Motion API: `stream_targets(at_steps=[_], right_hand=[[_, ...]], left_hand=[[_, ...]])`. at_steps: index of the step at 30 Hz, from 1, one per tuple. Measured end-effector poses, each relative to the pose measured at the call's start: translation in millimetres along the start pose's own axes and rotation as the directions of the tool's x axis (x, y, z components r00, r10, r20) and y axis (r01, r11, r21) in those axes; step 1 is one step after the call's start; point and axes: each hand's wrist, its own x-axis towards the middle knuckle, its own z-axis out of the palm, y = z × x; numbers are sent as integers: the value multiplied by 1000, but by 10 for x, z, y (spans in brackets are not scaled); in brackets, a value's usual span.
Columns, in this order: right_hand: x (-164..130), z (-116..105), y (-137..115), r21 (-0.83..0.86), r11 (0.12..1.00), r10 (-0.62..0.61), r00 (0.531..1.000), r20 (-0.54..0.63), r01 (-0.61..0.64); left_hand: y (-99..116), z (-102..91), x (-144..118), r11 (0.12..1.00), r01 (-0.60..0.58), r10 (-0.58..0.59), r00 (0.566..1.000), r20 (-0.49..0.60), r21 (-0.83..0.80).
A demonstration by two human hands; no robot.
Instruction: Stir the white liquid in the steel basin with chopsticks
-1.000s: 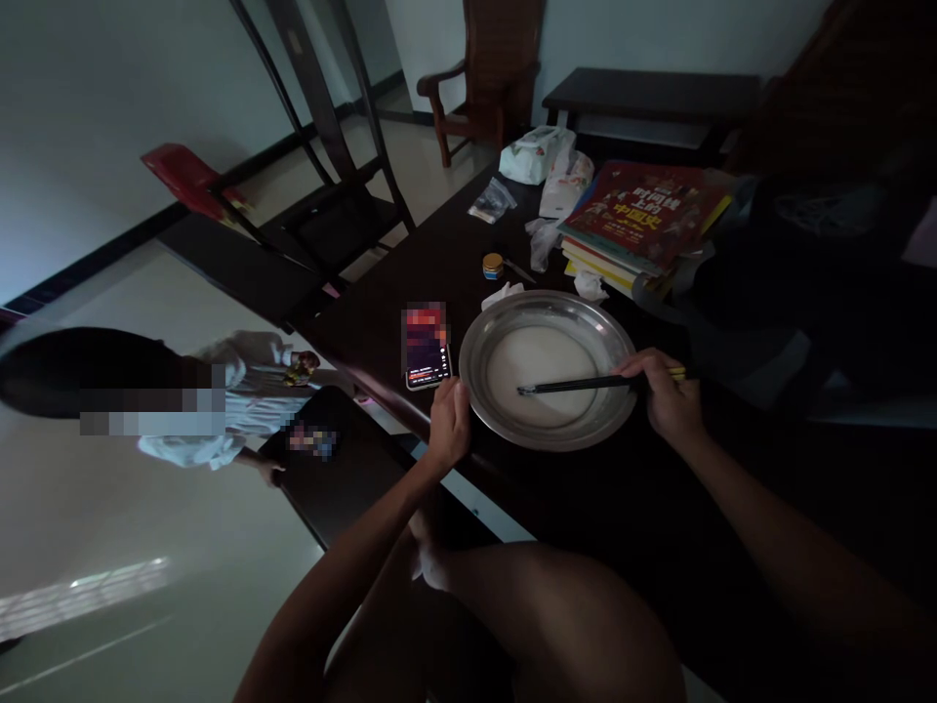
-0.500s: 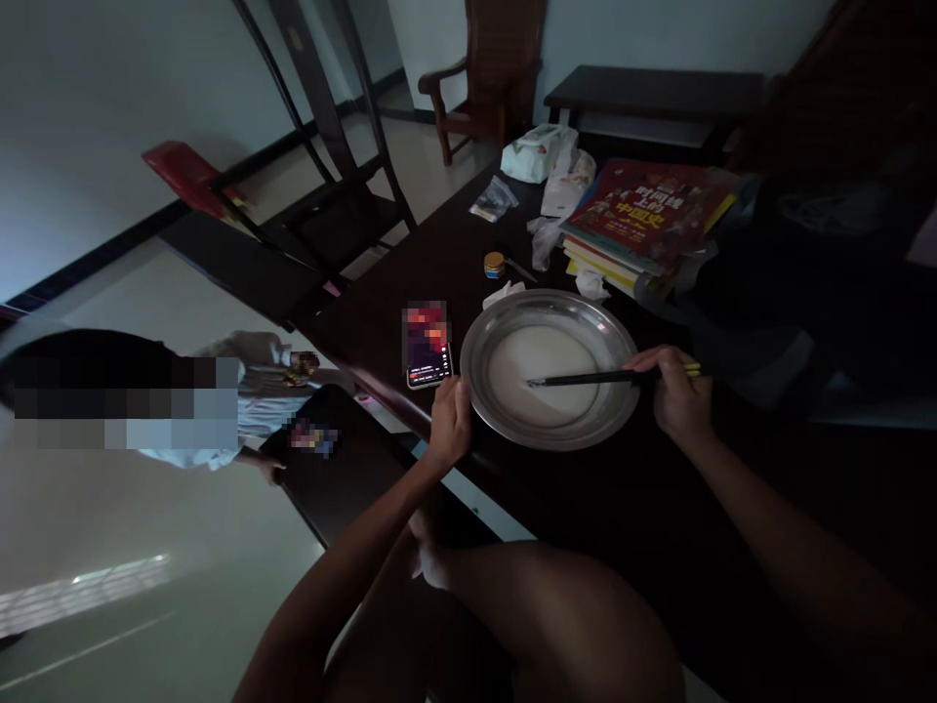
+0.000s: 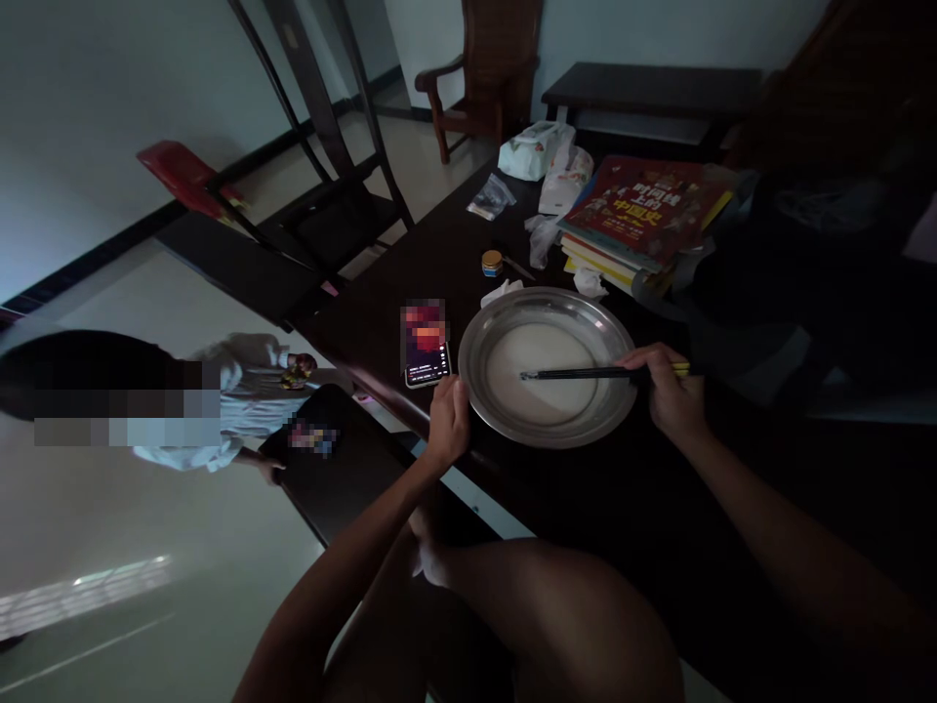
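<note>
A: Panel a, head view. My right hand (image 3: 670, 395) is pinching a pair of dark chopsticks (image 3: 586, 372), their tips dipping into the pale liquid (image 3: 538, 376) pooled in the metal basin (image 3: 615, 415).

B: And the other grip?

A: My left hand (image 3: 448, 422) is curling closed over the basin's near-left rim, steadying it on the dark bench (image 3: 630, 508). A lit phone (image 3: 426, 344) is lying just beside that rim.

B: What is good stirring asking for here?

A: In my judgement, I am wanting the tips low in the liquid, the strokes small and inside the pool, and the rim pressed down so the shallow basin is not sliding toward the phone or slopping over.

B: Background items?

A: A stack of books (image 3: 640, 210) and a small jar (image 3: 492, 263) are sitting beyond the basin.
</note>
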Motion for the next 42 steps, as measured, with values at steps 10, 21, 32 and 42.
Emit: stream_targets(at_steps=[10,21,32,42], right_hand=[[-1,4,16,25,1000,2,999,-40,-1],[12,5,25,39,999,6,996,-85,-2],[6,3,26,54,999,9,998,-61,-6],[-14,14,19,41,999,22,998,-55,-20]], left_hand=[[-19,-2,-7,1000,-20,20,1000,-9,4],[-25,6,-8,1000,-14,14,1000,-10,13],[-19,-4,-7,999,-29,30,999,-13,19],[-28,-8,-24,1000,-24,24,1000,-12,13]])
